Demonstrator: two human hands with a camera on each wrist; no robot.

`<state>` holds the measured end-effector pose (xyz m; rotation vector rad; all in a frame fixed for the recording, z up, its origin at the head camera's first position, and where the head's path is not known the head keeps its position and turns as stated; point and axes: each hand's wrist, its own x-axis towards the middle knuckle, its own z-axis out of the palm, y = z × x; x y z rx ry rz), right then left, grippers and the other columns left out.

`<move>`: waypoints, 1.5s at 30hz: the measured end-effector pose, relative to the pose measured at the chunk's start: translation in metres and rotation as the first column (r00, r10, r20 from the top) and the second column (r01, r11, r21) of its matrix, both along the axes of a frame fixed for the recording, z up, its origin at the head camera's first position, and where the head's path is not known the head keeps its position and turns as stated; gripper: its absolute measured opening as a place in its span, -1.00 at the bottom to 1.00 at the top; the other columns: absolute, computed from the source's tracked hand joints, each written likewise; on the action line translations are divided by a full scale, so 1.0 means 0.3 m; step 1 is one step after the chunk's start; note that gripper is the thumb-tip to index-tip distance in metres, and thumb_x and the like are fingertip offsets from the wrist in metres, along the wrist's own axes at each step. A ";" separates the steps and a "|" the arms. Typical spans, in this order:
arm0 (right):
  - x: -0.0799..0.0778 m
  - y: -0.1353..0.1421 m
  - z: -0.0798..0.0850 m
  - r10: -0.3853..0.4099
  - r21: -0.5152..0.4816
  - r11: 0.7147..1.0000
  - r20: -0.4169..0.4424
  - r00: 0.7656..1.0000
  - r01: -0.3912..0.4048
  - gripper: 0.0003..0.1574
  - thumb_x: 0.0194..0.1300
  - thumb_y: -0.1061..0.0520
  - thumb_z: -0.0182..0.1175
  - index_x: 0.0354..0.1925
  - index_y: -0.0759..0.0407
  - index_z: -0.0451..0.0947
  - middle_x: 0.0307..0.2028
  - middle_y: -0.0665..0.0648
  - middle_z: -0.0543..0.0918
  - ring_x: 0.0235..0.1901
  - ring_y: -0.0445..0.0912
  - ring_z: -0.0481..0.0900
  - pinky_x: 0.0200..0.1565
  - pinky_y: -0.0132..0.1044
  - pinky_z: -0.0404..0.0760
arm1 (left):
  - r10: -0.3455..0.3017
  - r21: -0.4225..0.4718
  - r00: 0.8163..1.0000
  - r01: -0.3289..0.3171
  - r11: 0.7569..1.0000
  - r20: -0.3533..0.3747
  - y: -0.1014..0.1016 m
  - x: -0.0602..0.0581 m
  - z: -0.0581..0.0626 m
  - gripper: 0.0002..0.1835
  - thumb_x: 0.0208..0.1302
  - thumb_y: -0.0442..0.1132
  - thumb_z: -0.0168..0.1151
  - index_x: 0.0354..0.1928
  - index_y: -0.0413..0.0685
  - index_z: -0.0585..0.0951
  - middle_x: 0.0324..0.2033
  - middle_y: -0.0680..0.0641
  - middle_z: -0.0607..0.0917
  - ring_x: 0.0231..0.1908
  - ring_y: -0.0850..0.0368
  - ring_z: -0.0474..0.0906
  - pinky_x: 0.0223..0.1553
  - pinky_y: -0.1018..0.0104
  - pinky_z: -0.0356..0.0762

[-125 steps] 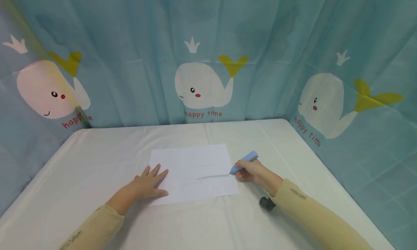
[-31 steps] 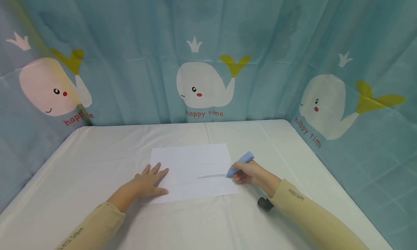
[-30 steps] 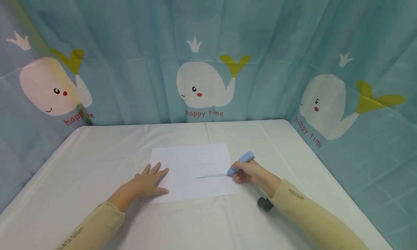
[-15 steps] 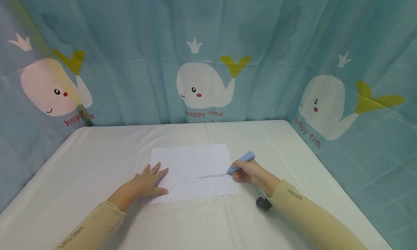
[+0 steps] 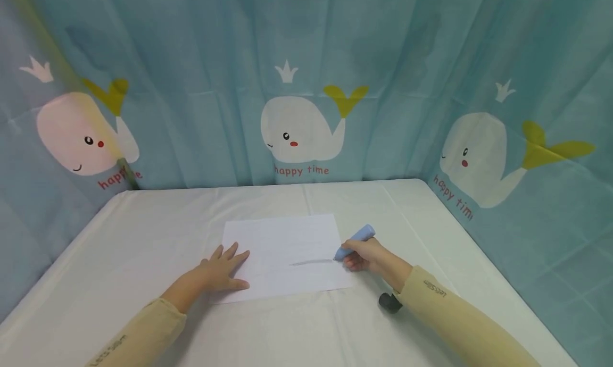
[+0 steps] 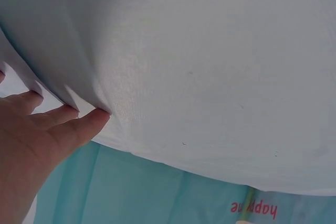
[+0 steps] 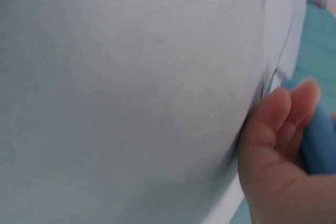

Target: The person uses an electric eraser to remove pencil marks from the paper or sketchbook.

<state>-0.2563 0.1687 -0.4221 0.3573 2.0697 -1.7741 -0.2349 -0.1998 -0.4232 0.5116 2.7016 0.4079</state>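
A white sheet of paper (image 5: 282, 234) lies on the table with a grey line (image 5: 311, 261) across its right half. My left hand (image 5: 217, 274) rests on the sheet's left edge, fingers spread; its fingertips also show in the left wrist view, touching the paper. My right hand (image 5: 366, 256) pinches a thick light-blue pen-shaped tool (image 5: 359, 240) between thumb and fingers. The tool leans up to the right, and its narrow tip sits at the line's right end. In the right wrist view, curled fingers (image 7: 273, 119) partly cover the blue body (image 7: 320, 142).
A white cloth covers the table (image 5: 158, 218). Beneath the right sleeve (image 5: 445, 303) sits a small black object (image 5: 390, 302). Light-blue curtains (image 5: 201, 133) with whale prints enclose the back and sides.
Since the oldest frame the tool's tip has shifted slightly left, and the line's right end now lies a little further left. Small up-and-down tip movements show since. The left hand stays put.
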 end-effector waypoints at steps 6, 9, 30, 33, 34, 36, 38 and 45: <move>-0.006 0.001 -0.002 0.009 -0.003 1.000 0.004 1.000 -0.009 -0.66 0.26 0.19 0.17 -0.11 0.47 0.50 -0.60 0.10 0.59 -0.64 -0.19 0.53 -0.44 -0.38 0.58 | -0.005 -0.003 1.000 0.005 1.000 -0.004 -0.002 -0.003 -0.001 -0.05 0.16 0.22 0.30 0.43 -0.20 0.22 0.42 -0.47 0.00 0.35 -0.62 -0.21 0.12 -0.59 -0.10; -0.005 -0.003 -0.002 0.017 -0.002 1.000 0.004 1.000 -0.017 -0.68 0.26 0.20 0.18 -0.13 0.46 0.52 -0.61 0.10 0.59 -0.65 -0.19 0.53 -0.45 -0.38 0.58 | -0.001 -0.005 1.000 0.001 1.000 0.003 -0.003 0.001 0.001 -0.05 0.16 0.22 0.30 0.43 -0.21 0.22 0.42 -0.48 0.00 0.34 -0.63 -0.21 0.12 -0.60 -0.10; -0.009 0.001 -0.001 0.050 -0.002 0.999 0.006 0.999 -0.050 -0.68 0.25 0.20 0.17 -0.14 0.47 0.52 -0.62 0.09 0.57 -0.65 -0.21 0.48 -0.47 -0.41 0.51 | -0.006 0.007 1.000 0.006 1.000 -0.001 -0.004 -0.001 -0.001 -0.05 0.16 0.22 0.29 0.43 -0.20 0.22 0.42 -0.48 -0.02 0.34 -0.63 -0.22 0.10 -0.61 -0.09; -0.013 -0.003 0.001 0.026 0.001 1.000 -0.001 1.000 -0.026 -0.69 0.24 0.21 0.18 -0.14 0.46 0.52 -0.62 0.09 0.57 -0.65 -0.21 0.47 -0.49 -0.42 0.50 | -0.001 0.007 1.000 0.001 1.000 0.001 -0.003 0.001 0.007 -0.05 0.16 0.21 0.30 0.43 -0.20 0.22 0.42 -0.48 -0.02 0.34 -0.62 -0.22 0.10 -0.61 -0.10; -0.014 -0.003 0.000 0.014 0.001 1.000 -0.001 1.000 -0.014 -0.69 0.24 0.21 0.18 -0.15 0.46 0.52 -0.63 0.09 0.56 -0.66 -0.21 0.47 -0.49 -0.43 0.50 | 0.001 0.009 1.000 -0.001 1.000 0.003 -0.002 0.001 0.009 -0.05 0.16 0.21 0.30 0.43 -0.20 0.22 0.42 -0.48 -0.02 0.35 -0.62 -0.23 0.10 -0.61 -0.10; -0.017 -0.005 0.000 0.001 0.002 1.000 0.001 1.000 -0.001 -0.69 0.24 0.20 0.18 -0.15 0.45 0.52 -0.63 0.09 0.56 -0.66 -0.22 0.46 -0.50 -0.43 0.49 | 0.001 0.012 1.000 -0.001 1.000 0.007 -0.001 0.003 0.014 -0.05 0.16 0.21 0.31 0.43 -0.21 0.21 0.42 -0.48 -0.03 0.35 -0.62 -0.24 0.11 -0.60 -0.11; -0.018 -0.005 0.000 0.002 0.004 1.000 0.006 1.000 -0.002 -0.69 0.24 0.20 0.19 -0.14 0.45 0.52 -0.63 0.10 0.57 -0.66 -0.22 0.46 -0.50 -0.43 0.49 | 0.005 0.012 1.000 -0.005 1.000 0.011 0.000 0.004 0.016 -0.05 0.16 0.20 0.31 0.43 -0.21 0.22 0.42 -0.48 -0.03 0.35 -0.62 -0.24 0.11 -0.60 -0.11; -0.012 -0.008 -0.007 0.007 0.006 1.000 0.011 1.000 -0.007 -0.66 0.23 0.21 0.20 -0.11 0.47 0.51 -0.63 0.11 0.57 -0.66 -0.20 0.47 -0.49 -0.41 0.51 | 0.006 0.016 1.000 -0.007 1.000 0.019 0.002 0.005 0.010 -0.05 0.16 0.20 0.31 0.43 -0.20 0.22 0.42 -0.48 -0.02 0.35 -0.61 -0.25 0.11 -0.61 -0.12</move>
